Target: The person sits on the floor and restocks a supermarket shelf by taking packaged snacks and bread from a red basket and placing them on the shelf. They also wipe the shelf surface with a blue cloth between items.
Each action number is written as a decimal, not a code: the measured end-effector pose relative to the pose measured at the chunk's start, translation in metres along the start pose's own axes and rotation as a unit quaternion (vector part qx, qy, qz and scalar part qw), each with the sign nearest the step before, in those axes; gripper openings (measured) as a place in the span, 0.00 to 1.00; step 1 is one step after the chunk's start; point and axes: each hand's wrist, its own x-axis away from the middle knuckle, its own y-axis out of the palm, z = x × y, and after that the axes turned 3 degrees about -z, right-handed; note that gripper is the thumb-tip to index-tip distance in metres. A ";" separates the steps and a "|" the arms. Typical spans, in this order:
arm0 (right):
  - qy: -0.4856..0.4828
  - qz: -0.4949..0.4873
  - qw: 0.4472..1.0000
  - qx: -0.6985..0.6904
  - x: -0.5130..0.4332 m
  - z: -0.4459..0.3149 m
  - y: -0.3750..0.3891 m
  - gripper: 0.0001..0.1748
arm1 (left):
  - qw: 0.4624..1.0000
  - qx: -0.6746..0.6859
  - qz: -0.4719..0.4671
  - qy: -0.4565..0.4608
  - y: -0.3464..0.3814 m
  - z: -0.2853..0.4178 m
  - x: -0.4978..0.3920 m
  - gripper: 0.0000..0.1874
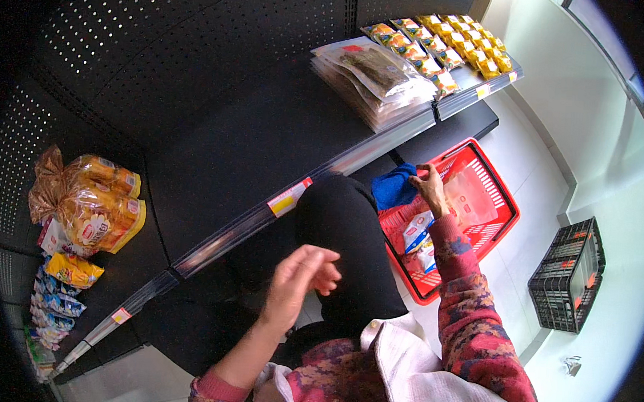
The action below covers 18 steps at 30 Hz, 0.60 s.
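My right hand (431, 186) pinches a blue cloth (394, 186) at the upper left rim of a red plastic shopping basket (507, 197). A few blue-and-white packets (417, 231) lie inside the basket below my right forearm. With its fingers loosely curled, my left hand (306, 276) is raised in front of my black-trousered knee and seems to hold nothing. Ahead runs a dark shelf (237, 158) with a clear front strip. A stack of flat clear-bagged dark sheets (372, 75) rests on the shelf, beside rows of small packaged snacks (417, 47).
Bagged bread-like goods (98, 205), a yellow packet (73, 270) and blue packets (57, 302) occupy the left shelf end. A black plastic crate (568, 274) stands by the white wall at right. Perforated black panels back the shelf. A crumpled wrapper (571, 365) lies at lower right.
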 end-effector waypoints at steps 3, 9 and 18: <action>0.017 0.085 0.996 -0.008 -0.010 0.003 -0.003 0.22 | 0.993 -0.061 -0.086 0.045 0.028 0.002 -0.007 0.12; 0.075 0.113 0.891 -0.433 -0.039 -0.005 -0.042 0.17 | 0.861 -0.314 -0.246 0.316 0.100 -0.002 -0.015 0.25; 0.125 0.138 0.812 -0.554 -0.104 0.038 -0.076 0.20 | 0.840 -0.252 -0.273 0.396 0.152 -0.019 -0.005 0.15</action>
